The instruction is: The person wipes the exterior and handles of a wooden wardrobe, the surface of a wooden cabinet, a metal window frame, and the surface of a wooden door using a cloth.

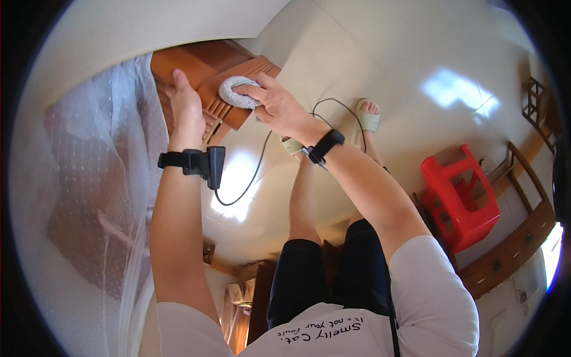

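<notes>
A brown wooden piece of furniture point(205, 65) with carved panels and slats stands at the upper left; I cannot tell its exact kind. My left hand point(187, 110) grips its edge, thumb up along the wood and the other fingers mostly hidden. Bunched in my right hand point(278, 107) is a pale grey cloth point(238, 89), pressed against the slatted part of the wood. The fingers curl round the cloth. Both wrists wear black straps, and from the box on the left one point(215, 168) a thin black cable runs off.
A white dotted mosquito net point(89, 196) hangs along the left side. Overhead is a pale surface point(160, 21). My feet in light green slippers point(369, 121) stand on the tiled floor, with the cable near them. At the right are a red plastic stool point(461, 202) and wooden furniture point(511, 250).
</notes>
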Demonstrator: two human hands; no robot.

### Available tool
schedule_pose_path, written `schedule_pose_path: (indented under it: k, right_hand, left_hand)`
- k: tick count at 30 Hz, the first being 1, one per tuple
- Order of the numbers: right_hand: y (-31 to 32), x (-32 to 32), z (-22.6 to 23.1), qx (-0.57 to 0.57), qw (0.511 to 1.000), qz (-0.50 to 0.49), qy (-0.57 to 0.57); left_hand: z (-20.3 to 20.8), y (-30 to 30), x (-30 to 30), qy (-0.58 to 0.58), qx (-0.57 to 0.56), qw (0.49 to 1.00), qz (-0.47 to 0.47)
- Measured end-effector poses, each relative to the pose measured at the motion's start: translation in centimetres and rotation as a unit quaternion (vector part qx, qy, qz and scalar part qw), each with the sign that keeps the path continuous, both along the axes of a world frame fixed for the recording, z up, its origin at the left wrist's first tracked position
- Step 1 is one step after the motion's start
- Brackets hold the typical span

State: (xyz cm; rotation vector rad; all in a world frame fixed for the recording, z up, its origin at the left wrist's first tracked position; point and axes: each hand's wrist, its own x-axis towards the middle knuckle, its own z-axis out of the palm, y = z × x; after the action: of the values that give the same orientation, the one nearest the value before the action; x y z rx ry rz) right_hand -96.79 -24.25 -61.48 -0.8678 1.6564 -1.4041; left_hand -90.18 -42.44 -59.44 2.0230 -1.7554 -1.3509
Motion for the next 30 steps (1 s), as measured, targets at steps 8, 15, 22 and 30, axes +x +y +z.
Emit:
schedule_pose_path:
  k: [8,15,22,30]
  right_hand:
    - [-0.7,-1.7,-11.6,0.224,0.969,0.079,0.068]
    - [-6.7,-4.9,-11.4,0.239,0.958,0.143,0.070]
    - [-8.1,-5.8,-5.7,0.160,0.974,0.157,0.031]
    - [-3.6,-8.7,-5.2,0.009,0.728,-0.063,-0.683]
  left_hand:
    - [0.3,2.1,-1.3,-0.149,-0.227,0.948,-0.166]
    - [0.7,2.7,-2.1,-0.110,-0.187,0.969,-0.114]
    - [-0.3,1.5,-0.1,-0.148,-0.264,0.939,-0.164]
    - [0.5,2.0,-1.0,-0.194,-0.253,0.933,-0.165]
